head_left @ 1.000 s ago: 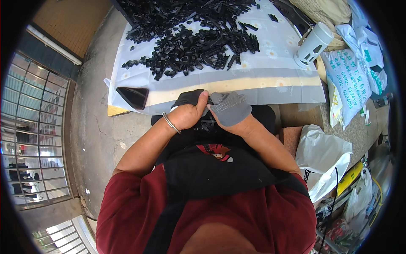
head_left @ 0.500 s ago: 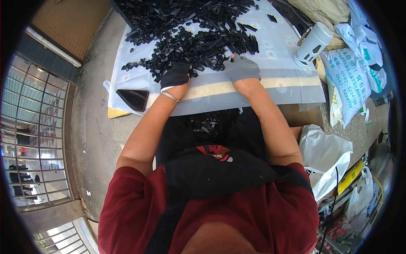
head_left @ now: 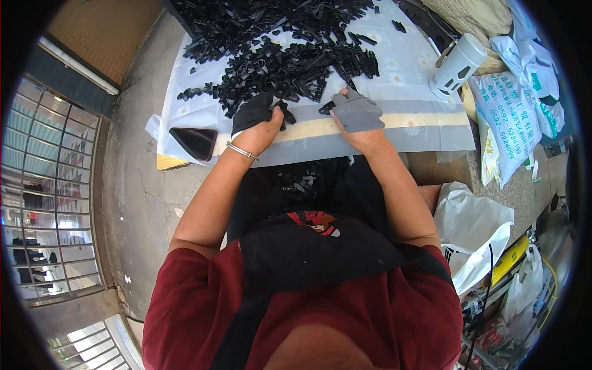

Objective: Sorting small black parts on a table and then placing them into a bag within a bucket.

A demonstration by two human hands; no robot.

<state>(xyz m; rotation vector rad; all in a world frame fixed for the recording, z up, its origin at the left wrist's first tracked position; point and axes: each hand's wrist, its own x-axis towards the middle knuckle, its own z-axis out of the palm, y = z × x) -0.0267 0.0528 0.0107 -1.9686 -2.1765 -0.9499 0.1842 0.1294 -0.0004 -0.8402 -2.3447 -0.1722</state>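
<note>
Black right-hand piece: just off the near edge of the heap of black pieces, long axis mostly sideways, free end pointing left and a bit back toward the person.
Right hand: grey dotted fingerless glove, near side of the heap, fingers curled with that bit looking pinched between thumb and index.
Left-hand piece: also just nearside of the heap, sticking out past the thumb, long axis running roughly from the heap toward the person. Could be two bits together, can't really tell.
Left hand: black glove, closed around its bit, most fingertips hidden.
Cloth: pale, flowery, under the heap.
Phone: dark screen, nearside and left of the heap.
Lap bits: more black pieces, nearer the person than the heap.
Bottle: white with dark patches, well right of the heap.
</note>
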